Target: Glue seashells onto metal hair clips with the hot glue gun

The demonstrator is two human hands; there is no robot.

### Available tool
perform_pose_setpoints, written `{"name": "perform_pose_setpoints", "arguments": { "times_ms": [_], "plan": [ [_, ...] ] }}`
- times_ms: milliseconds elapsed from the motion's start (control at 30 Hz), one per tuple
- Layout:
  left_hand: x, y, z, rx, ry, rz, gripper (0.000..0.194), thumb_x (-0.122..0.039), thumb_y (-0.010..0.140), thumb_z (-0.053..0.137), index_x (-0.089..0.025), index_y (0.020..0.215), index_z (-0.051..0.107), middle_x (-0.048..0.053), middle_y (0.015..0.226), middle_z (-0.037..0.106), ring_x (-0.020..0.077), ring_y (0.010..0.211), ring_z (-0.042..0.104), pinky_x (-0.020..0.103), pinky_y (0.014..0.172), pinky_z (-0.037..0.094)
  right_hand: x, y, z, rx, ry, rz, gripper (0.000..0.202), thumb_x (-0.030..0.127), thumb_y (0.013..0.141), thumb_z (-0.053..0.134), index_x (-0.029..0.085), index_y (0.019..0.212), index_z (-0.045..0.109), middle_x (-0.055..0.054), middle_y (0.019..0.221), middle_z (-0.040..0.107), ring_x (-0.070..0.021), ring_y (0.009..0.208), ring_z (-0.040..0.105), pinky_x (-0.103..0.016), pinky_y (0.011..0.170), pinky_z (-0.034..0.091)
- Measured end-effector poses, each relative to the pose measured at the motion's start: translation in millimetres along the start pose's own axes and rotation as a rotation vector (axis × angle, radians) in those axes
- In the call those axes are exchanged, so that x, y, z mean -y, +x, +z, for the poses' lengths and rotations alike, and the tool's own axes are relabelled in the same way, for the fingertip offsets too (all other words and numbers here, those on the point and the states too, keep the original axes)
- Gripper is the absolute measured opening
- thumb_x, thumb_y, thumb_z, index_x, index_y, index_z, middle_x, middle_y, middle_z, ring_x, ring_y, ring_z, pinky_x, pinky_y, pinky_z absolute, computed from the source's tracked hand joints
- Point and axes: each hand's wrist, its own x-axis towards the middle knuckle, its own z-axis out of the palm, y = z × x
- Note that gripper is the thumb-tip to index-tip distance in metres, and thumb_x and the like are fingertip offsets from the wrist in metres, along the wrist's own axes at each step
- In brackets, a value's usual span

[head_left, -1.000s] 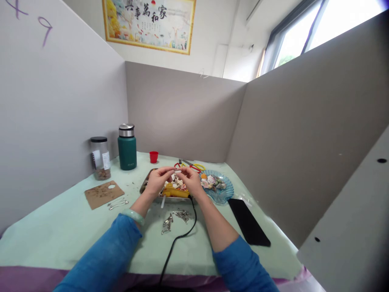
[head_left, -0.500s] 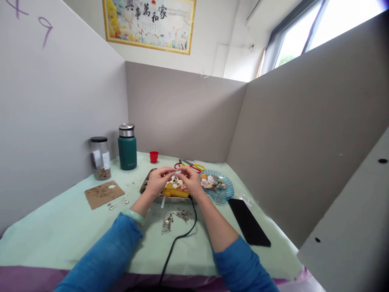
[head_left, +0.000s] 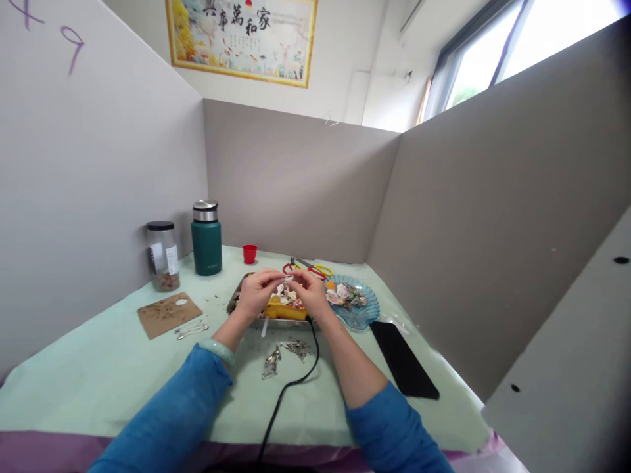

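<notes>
My left hand (head_left: pixel 257 292) and my right hand (head_left: pixel 310 290) meet fingertip to fingertip over a metal tray (head_left: pixel 233 303). Both are closed in a pinch around a small whitish piece (head_left: pixel 288 278), whose shape is mostly hidden by the fingers. Below them in the tray lie a yellow tool (head_left: pixel 286 311) with a black cord and many small pale and coloured pieces. Right of my right hand is a blue scalloped plate (head_left: pixel 367 315) bearing small decorations. Two small heaps of metal clips (head_left: pixel 271 362) rest on the cloth between my forearms.
A green flask (head_left: pixel 207 246), a lidded jar (head_left: pixel 165 259) and a red cup (head_left: pixel 250 254) stand at the back left. Brown card (head_left: pixel 167 316) and pins (head_left: pixel 192 330) lie left. Scissors (head_left: pixel 318 269) are behind the tray; a black phone-like slab (head_left: pixel 404 360) lies right.
</notes>
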Motion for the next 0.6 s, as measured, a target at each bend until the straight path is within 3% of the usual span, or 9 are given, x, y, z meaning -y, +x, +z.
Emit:
{"name": "perform_pose_setpoints", "arguments": {
  "times_ms": [167,267,600],
  "plan": [
    [-2.7,-0.1,1.1,0.021,0.003,-0.074,0.021,-0.031,0.076,0.064,-0.018,0.092,0.071,0.006,0.092,0.069,0.0138,0.064,0.062,0.024,0.058,0.05,-0.7,0.5,-1.0,-0.013,0.001,0.012,0.02,0.031,0.074,0.064,0.018,0.09,0.066,0.0,0.067,0.06,-0.0127,0.059,0.055,-0.024,0.056,0.043],
    [-2.7,-0.2,1.6,0.031,-0.01,-0.15,0.028,-0.032,0.075,0.063,-0.017,0.099,0.069,0.005,0.082,0.069,0.0132,0.059,0.06,0.024,0.056,0.049,-1.2,0.7,-2.4,-0.024,0.013,0.023,0.021,0.03,0.073,0.064,0.018,0.091,0.065,0.0,0.069,0.061,-0.0128,0.06,0.055,-0.024,0.056,0.044],
    [1.5,-0.1,2.1,0.059,-0.024,-0.194,0.025,-0.036,0.074,0.064,-0.016,0.09,0.069,0.003,0.072,0.067,0.0123,0.054,0.057,0.023,0.052,0.046,-6.4,0.1,-1.8,0.0,-0.079,-0.059,0.02,0.029,0.075,0.063,0.019,0.091,0.064,-0.002,0.08,0.062,-0.0136,0.068,0.057,-0.024,0.062,0.047]
  ]
}}
